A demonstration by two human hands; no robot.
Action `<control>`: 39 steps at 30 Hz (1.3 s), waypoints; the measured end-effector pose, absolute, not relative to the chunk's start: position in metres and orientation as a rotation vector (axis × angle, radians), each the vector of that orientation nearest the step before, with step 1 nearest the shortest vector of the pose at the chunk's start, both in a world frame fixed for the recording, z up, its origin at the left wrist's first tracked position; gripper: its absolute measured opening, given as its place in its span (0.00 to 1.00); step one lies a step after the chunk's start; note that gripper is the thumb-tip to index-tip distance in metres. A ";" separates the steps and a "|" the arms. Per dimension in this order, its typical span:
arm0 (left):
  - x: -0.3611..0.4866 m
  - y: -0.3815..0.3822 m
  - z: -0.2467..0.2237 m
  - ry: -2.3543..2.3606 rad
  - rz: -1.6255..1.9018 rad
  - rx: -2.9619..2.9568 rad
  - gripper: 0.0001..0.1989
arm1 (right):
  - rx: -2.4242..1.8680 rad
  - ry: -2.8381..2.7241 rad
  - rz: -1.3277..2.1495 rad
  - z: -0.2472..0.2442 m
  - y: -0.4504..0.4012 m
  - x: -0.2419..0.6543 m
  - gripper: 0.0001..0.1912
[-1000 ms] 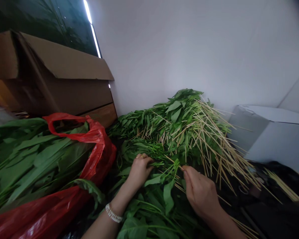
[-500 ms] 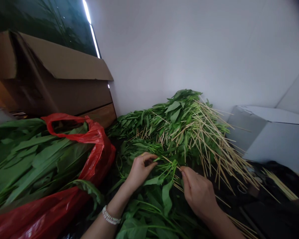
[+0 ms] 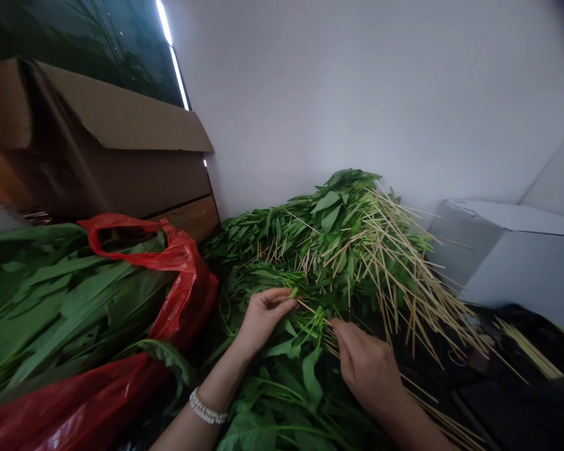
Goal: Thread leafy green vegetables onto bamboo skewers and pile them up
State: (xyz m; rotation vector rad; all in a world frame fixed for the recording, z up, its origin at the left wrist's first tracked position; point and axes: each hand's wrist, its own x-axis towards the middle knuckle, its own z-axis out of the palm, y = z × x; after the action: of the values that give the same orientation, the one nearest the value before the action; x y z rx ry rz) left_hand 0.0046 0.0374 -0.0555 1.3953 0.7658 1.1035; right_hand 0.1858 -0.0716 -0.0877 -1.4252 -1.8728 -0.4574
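My right hand [image 3: 366,360] pinches a thin wooden skewer [image 3: 305,304] near one end. Green leafy stems [image 3: 316,322] are threaded on the skewer just ahead of my right fingertips, and their leaves hang below. My left hand [image 3: 270,316], with a white beaded bracelet on its wrist, pinches a green stem at the skewer's other end. Loose leafy greens [image 3: 267,407] lie beneath both hands. Behind them rises a large pile of skewered greens [image 3: 329,210], the bare skewer ends jutting to the right.
At left lies a red plastic bag [image 3: 188,294] full of long-leaved greens [image 3: 75,300]. An open cardboard box [image 3: 136,175] stands behind it. On the right are a white box [image 3: 521,263] and a bundle of bare skewers [image 3: 531,347]. A pale wall [image 3: 357,81] closes the back.
My right hand has shifted slightly left with the skewer and its greens. My left thumb and fingers, more spread before, now pinch a stem at the skewer's tip.
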 end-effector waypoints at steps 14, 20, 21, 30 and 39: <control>0.004 0.034 -0.053 0.778 1.073 1.435 0.15 | -1.498 -1.874 -0.479 -0.088 -0.071 0.185 0.16; 0.003 0.036 -0.056 0.779 1.024 1.339 0.13 | -1.456 -1.880 -0.466 -0.088 -0.072 0.184 0.16; 0.003 0.036 -0.056 0.771 1.014 1.328 0.13 | -1.453 -1.883 -0.460 -0.089 -0.072 0.183 0.17; 0.000 0.041 -0.065 0.713 0.953 1.267 0.13 | -1.449 -1.886 -0.432 -0.095 -0.073 0.182 0.17; 0.010 0.032 -0.067 0.672 0.850 1.437 0.13 | -1.456 -1.914 -0.465 -0.094 -0.072 0.177 0.17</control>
State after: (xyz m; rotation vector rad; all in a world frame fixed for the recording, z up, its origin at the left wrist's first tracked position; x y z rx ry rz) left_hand 0.0098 0.0322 -0.0674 1.4374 0.6725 0.8502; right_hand 0.1768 -0.0716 -0.0942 -1.4563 -1.9136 -0.4650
